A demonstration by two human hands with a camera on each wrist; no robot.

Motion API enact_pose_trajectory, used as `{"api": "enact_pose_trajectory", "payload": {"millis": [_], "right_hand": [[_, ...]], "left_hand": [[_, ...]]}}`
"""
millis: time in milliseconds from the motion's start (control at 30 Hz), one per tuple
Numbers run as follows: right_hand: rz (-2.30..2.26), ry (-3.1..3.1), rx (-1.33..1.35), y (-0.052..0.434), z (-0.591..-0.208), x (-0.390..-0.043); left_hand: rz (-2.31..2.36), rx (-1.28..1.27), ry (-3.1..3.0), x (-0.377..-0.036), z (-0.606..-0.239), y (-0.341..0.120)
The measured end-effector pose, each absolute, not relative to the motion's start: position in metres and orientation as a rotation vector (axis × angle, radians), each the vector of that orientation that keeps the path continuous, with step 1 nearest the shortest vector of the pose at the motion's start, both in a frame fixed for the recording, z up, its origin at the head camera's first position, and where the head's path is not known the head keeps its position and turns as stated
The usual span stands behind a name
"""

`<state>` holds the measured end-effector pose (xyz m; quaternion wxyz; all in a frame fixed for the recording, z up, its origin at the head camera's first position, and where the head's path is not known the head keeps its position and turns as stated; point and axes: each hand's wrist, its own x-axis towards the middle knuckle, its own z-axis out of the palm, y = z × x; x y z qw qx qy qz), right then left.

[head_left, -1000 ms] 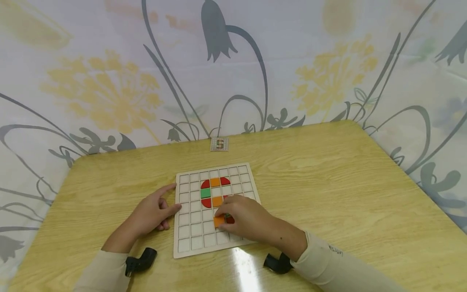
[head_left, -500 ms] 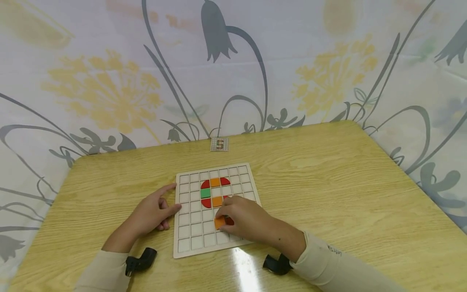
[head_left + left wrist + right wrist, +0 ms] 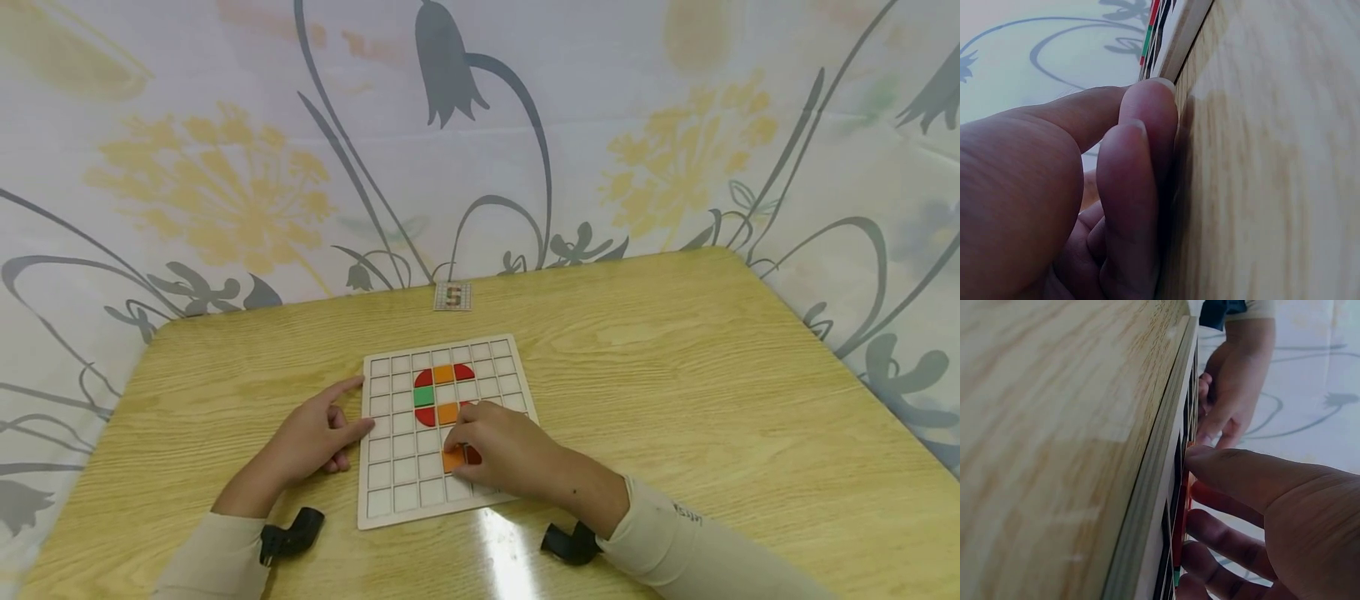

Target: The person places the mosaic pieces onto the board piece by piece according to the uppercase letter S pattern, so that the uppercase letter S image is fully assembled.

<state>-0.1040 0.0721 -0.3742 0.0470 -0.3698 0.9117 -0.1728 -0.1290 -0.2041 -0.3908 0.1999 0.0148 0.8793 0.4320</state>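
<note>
A wooden grid board [image 3: 381, 475] lies on the table with coloured tiles set in its cells. My right hand [image 3: 510, 450] pinches an orange square tile [image 3: 453, 461] low on the board, thumb and fingertips at its edges. Partly under that hand shows a dark red tile [image 3: 472, 455]. My left hand [image 3: 303, 437] touches the board's left edge with extended index finger and thumb; its other fingers are bent in. Further up sit an orange tile [image 3: 443, 374], a green tile [image 3: 423, 396] and several red quarter-round tiles [image 3: 426, 416]. The right hand hides some cells.
A small card [image 3: 453, 297] with a coloured S on a grid stands at the table's back edge. Black wrist devices [image 3: 292, 535] are on both forearms. Behind the table [image 3: 637, 350] hangs a flower-patterned cloth [image 3: 600, 125].
The orange tile in my right hand has shifted slightly downward and sits flatter over its cell. The left hand stays at the board's edge.
</note>
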Motion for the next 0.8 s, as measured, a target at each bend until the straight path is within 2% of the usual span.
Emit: {"api": "enact_pose_trajectory", "payload": {"millis": [800], "right_hand": [[-0.545,2.781,-1.203,0.081,-0.362,-0.1]], "left_hand": [[1.219,0.046,2.463,-0.128,-0.391,-0.203]]}}
